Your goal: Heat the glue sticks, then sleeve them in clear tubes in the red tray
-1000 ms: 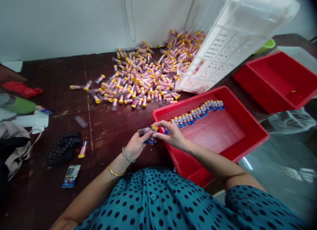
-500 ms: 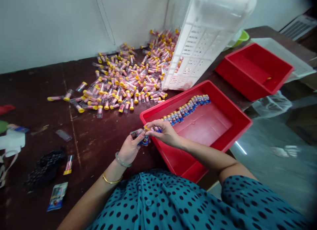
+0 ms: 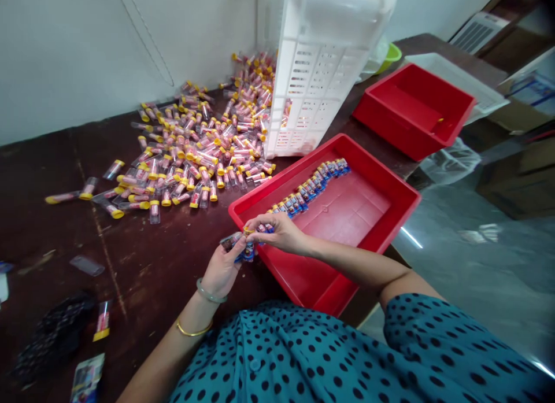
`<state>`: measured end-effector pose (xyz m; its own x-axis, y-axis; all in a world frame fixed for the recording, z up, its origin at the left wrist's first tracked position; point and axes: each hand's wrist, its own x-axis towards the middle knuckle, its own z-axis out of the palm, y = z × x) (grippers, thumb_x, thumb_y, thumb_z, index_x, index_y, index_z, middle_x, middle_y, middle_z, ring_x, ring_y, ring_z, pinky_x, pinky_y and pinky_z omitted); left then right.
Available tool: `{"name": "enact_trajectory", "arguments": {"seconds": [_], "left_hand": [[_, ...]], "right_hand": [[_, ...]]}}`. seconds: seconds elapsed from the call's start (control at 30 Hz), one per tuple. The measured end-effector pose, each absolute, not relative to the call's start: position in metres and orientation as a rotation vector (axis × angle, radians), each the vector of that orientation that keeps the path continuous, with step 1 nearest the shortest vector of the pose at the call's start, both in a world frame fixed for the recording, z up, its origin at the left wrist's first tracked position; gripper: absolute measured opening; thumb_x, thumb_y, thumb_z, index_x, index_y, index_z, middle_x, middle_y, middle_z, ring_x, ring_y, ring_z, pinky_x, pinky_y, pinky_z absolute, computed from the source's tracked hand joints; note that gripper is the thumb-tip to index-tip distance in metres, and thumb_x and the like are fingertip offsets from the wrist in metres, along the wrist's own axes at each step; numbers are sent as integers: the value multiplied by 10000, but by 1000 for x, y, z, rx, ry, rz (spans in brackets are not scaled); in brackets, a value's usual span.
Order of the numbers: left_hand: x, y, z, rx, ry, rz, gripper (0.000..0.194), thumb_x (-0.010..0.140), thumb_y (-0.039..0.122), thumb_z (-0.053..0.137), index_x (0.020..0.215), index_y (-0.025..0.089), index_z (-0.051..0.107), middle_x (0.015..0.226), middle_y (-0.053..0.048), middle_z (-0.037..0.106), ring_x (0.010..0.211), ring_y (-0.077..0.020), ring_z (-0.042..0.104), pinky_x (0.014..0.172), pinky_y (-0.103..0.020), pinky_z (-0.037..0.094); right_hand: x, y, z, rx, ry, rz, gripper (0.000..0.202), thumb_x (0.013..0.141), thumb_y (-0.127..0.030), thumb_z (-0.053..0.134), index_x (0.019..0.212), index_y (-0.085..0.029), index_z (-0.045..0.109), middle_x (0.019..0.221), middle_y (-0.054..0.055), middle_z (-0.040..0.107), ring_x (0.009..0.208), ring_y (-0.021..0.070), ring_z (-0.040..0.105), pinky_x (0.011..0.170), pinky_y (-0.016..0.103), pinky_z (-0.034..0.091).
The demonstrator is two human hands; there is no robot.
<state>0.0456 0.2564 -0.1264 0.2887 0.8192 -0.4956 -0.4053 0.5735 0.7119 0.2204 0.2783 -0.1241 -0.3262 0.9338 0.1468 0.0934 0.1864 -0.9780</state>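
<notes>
My left hand (image 3: 222, 268) is closed round small blue packets (image 3: 246, 252) at the near left corner of a red tray (image 3: 373, 241). My right hand (image 3: 280, 234) meets it there, its thumb and fingers pinching a yellow-capped tube (image 3: 248, 230) at the packets; the fingers partly hide the tube. Inside the tray, a slanting row of blue packets with yellow-topped tubes (image 3: 307, 190) runs from beside my right hand towards the far side. A large heap of clear tubes with yellow caps and pink contents (image 3: 199, 143) lies on the dark table behind my hands.
A white slatted basket (image 3: 321, 79) stands on its side behind the tray. Another red bin (image 3: 416, 111) sits at the back right by a green bowl (image 3: 390, 57). At the left lie a black cloth (image 3: 56, 333), a loose tube (image 3: 103, 322) and a packet (image 3: 88, 380).
The view has shifted, so the table items and tray appear further left. Both hands remain together at the tray corner, still holding the packets and tube.
</notes>
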Motion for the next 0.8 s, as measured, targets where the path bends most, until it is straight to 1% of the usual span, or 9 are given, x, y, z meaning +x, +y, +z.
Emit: {"name": "enact_trajectory", "arguments": {"seconds": [0.23, 0.4, 0.47, 0.53, 0.6, 0.67, 0.7, 0.73, 0.8], "left_hand": [[48, 257, -128, 512, 969, 857, 373, 606, 355, 883, 867, 136, 732, 809, -36, 738, 708, -123, 649, 663, -237, 533], [51, 257, -130, 548, 985, 843, 362, 619, 375, 872, 844, 133, 723, 765, -29, 714, 671, -121, 631, 620, -230, 521], [53, 260, -127, 568, 987, 830, 371, 637, 391, 857, 872, 135, 725, 763, -29, 709, 654, -125, 628, 598, -233, 521], [53, 264, -123, 595, 988, 809, 390, 677, 402, 827, 947, 139, 731, 815, -45, 719, 663, -130, 632, 591, -233, 525], [48, 268, -119, 612, 1008, 795, 401, 705, 403, 804, 1006, 147, 732, 884, -63, 729, 698, -140, 644, 601, -231, 535], [37, 272, -120, 597, 1066, 806, 408, 677, 398, 822, 1003, 166, 741, 906, -61, 735, 733, -158, 657, 610, -231, 550], [30, 273, -124, 582, 1101, 817, 426, 648, 399, 839, 1000, 177, 745, 898, -56, 739, 742, -167, 661, 612, -230, 558], [22, 274, -128, 566, 1135, 824, 447, 617, 400, 855, 995, 187, 750, 888, -53, 744, 750, -177, 666, 612, -229, 566], [6, 274, -141, 542, 1189, 836, 479, 572, 417, 872, 985, 203, 758, 885, -52, 752, 771, -192, 672, 610, -219, 578]], "right_hand": [[225, 280, -122, -995, -1547, 1358, 289, 788, -427, 739, 819, -143, 700, 876, 44, 724, 802, 152, 655, 760, 265, 497], [221, 276, -121, -1007, -1526, 1401, 289, 779, -425, 747, 811, -143, 690, 847, 37, 707, 783, 146, 640, 742, 256, 495], [223, 281, -123, -993, -1449, 1443, 292, 779, -422, 747, 836, -147, 667, 837, 32, 692, 761, 141, 637, 726, 253, 502], [239, 295, -127, -1003, -1326, 1437, 303, 808, -434, 710, 918, -163, 629, 866, 25, 677, 764, 138, 648, 733, 258, 514], [280, 320, -130, -1130, -1234, 1311, 335, 859, -450, 631, 1059, -187, 576, 928, 26, 666, 792, 144, 665, 740, 269, 524], [342, 350, -128, -1448, -1237, 1046, 398, 896, -442, 554, 1210, -201, 511, 970, 32, 666, 808, 151, 673, 723, 271, 527], [377, 364, -125, -1681, -1264, 857, 432, 900, -418, 539, 1269, -199, 485, 966, 34, 675, 808, 153, 671, 722, 269, 524], [412, 375, -121, -1925, -1273, 616, 461, 881, -396, 561, 1288, -192, 485, 963, 34, 685, 820, 154, 666, 743, 266, 519], [471, 390, -117, -2106, -1236, 397, 486, 839, -316, 610, 1284, -149, 509, 1034, 91, 691, 899, 187, 654, 818, 298, 498]]}}
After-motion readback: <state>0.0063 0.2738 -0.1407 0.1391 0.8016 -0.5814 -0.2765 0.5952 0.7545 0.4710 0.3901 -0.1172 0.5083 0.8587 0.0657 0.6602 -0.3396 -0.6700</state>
